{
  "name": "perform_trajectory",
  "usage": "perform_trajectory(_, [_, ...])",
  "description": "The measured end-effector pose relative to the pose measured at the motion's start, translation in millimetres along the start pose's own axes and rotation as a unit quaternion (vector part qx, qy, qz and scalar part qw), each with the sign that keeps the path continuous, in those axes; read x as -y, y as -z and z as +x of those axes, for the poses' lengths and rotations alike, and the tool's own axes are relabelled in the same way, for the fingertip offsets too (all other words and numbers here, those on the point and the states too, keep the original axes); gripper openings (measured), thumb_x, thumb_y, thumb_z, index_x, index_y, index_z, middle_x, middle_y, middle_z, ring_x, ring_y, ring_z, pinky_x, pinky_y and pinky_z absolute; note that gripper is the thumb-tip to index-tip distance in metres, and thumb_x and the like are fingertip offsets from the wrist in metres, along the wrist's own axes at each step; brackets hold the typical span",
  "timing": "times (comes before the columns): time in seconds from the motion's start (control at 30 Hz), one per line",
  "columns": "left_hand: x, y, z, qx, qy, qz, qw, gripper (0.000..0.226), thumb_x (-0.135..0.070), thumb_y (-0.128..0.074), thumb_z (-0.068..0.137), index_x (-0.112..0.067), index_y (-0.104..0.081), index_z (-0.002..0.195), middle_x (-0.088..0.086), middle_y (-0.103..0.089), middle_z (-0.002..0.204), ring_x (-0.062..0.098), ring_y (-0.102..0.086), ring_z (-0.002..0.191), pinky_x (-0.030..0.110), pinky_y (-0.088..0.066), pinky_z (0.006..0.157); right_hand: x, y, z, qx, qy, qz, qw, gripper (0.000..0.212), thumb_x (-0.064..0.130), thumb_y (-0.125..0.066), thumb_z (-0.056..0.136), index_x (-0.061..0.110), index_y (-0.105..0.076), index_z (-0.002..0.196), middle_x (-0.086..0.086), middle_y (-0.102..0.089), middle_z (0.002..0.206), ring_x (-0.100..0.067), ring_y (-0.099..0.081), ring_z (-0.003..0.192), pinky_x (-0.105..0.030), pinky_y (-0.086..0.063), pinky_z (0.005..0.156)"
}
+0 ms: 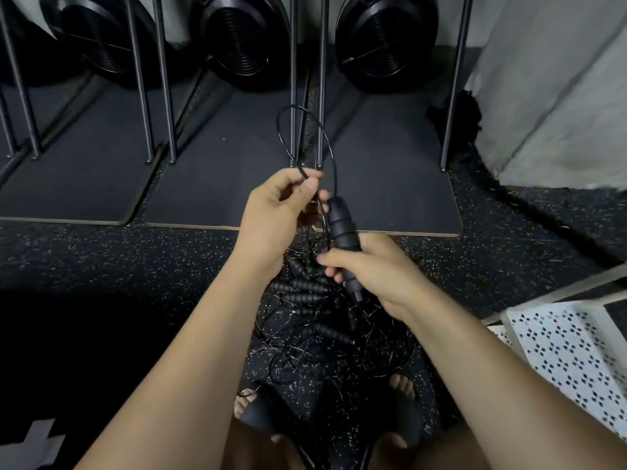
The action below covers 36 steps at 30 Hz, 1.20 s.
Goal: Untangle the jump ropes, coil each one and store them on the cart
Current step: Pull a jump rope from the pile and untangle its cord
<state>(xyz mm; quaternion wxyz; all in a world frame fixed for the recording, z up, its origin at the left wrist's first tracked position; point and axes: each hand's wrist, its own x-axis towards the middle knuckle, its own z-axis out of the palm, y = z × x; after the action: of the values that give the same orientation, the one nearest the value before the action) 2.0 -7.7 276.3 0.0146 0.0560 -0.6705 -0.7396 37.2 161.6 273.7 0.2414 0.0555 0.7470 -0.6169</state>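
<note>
My right hand (371,268) grips a black ribbed jump rope handle (342,228) that points up and away from me. From the handle's top a thin black cord (330,154) arcs up and over in a loop. My left hand (274,212) pinches that cord between thumb and fingers, just left of the handle's top. Below both hands a tangled pile of jump ropes (315,320) lies on the speckled floor, with several black ribbed handles and many crossing cords. A corner of the white perforated cart (563,347) shows at the lower right.
Dark mats (237,164) with metal rack legs (291,79) stand ahead, with black weight plates (244,39) behind them. A white wall (559,96) runs along the right. My feet in dark slides (258,412) stand at the near edge of the pile.
</note>
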Motion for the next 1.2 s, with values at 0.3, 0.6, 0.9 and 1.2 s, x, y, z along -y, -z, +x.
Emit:
perform_trajectory(0.3, [10,-18,-11,0.141,0.170,0.085,0.972,0.047,-0.053,-0.043,0.112,-0.016,-0.069,0.126,0.003,-0.082,0.107,0.031,-0.078,0.106,0.042,-0.057,0.089,35,39,-9,-0.048,0.106,0.144,0.983,0.013,0.007,-0.072,0.096,0.005,-0.067,0.084,-0.005,-0.062,0.062,-0.016,-0.054,0.056,-0.025,-0.047,0.053])
perform_trajectory(0.6, [22,-41,-30,0.297,0.102,0.168,0.934,0.026,-0.026,-0.049,0.115,-0.011,-0.069,0.121,0.005,-0.078,0.117,0.028,-0.071,0.115,0.034,-0.054,0.095,37,107,-1,-0.131,0.138,0.327,0.926,0.010,0.009,-0.072,0.097,0.006,-0.062,0.097,-0.003,-0.059,0.071,-0.014,-0.053,0.062,-0.026,-0.046,0.060])
perform_trajectory(0.9, [22,-37,-21,0.189,-0.046,0.334,0.922,0.020,-0.029,-0.062,0.109,-0.036,-0.068,0.091,-0.012,-0.076,0.092,0.013,-0.069,0.084,0.030,-0.055,0.080,20,82,-1,-0.094,0.041,0.170,0.980,0.031,-0.001,-0.070,0.097,0.001,-0.067,0.128,-0.010,-0.074,0.087,-0.014,-0.064,0.068,-0.024,-0.050,0.061])
perform_trajectory(1.2, [4,-24,-11,0.044,-0.037,0.150,0.987,0.020,-0.019,-0.061,0.109,-0.013,-0.068,0.091,-0.010,-0.065,0.074,0.006,-0.055,0.065,0.028,-0.045,0.065,5,30,-2,-0.008,0.022,0.005,1.000,0.016,0.000,-0.071,0.092,0.011,-0.070,0.103,-0.007,-0.079,0.094,-0.020,-0.080,0.089,-0.032,-0.052,0.073])
